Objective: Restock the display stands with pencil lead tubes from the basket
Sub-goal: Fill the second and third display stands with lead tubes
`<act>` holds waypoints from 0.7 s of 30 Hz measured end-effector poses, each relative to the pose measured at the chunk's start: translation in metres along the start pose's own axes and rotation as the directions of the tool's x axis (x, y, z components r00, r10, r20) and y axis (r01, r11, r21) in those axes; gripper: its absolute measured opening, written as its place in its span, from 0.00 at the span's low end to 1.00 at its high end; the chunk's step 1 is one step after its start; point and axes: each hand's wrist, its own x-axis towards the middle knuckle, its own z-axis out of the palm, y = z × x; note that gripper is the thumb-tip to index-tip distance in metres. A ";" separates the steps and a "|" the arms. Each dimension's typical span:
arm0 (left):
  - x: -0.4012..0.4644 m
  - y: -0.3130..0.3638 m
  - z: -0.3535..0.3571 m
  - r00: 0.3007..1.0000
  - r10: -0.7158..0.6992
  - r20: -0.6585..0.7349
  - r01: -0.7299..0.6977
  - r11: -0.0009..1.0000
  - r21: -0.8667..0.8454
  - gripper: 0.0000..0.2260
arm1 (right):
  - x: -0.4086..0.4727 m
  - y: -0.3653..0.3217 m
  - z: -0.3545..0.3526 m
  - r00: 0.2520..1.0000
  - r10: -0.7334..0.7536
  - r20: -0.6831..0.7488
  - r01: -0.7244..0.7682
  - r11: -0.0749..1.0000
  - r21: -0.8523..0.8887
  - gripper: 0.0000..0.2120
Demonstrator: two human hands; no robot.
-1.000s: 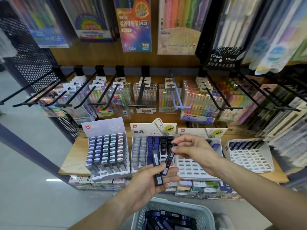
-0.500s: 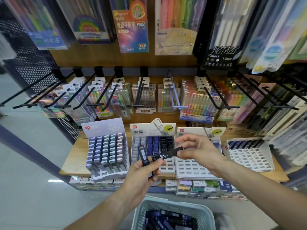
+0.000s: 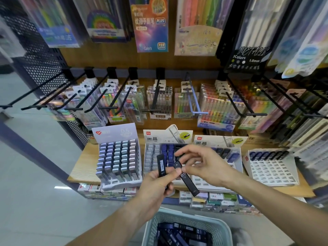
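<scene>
Wooden shelf board (image 3: 83, 167) taken as landmark. Above it, a row of black metal peg hooks (image 3: 113, 96) is hung with clear packs of coloured pens (image 3: 216, 105).

On the board, four white cardboard display stands are set side by side. Far-left stand (image 3: 120, 157): filled with grey and lilac-capped tubes in stepped rows. Second stand (image 3: 152, 157): grey tubes at its left, blue and black ones further right, partly hidden by the hands. Third stand (image 3: 220, 144): a few dark tubes along its back row only. Far-right stand (image 3: 271, 169): dark tubes in the back row, open slots below.

Below the board's front edge, a pale green perforated plastic basket (image 3: 186, 219) is seen, loaded with dark blue and black pencil lead tubes (image 3: 179, 235).

In front of the second stand, a black rectangular lead tube (image 3: 161, 166) is gripped upright by the left hand (image 3: 156, 185), fingers curled round its lower part. A second black lead tube marked 0.5 (image 3: 186, 178) is pinched near its upper end by the right hand (image 3: 204, 166) between thumb and forefinger, remaining fingers loosely spread; the tube slants down to the right, its lower end free.
</scene>
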 end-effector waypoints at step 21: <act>-0.007 0.009 -0.026 0.997 -0.072 -0.008 0.071 0.992 -0.108 0.16 | 0.044 0.051 0.017 0.934 -0.112 -0.338 -0.070 0.874 -0.481 0.09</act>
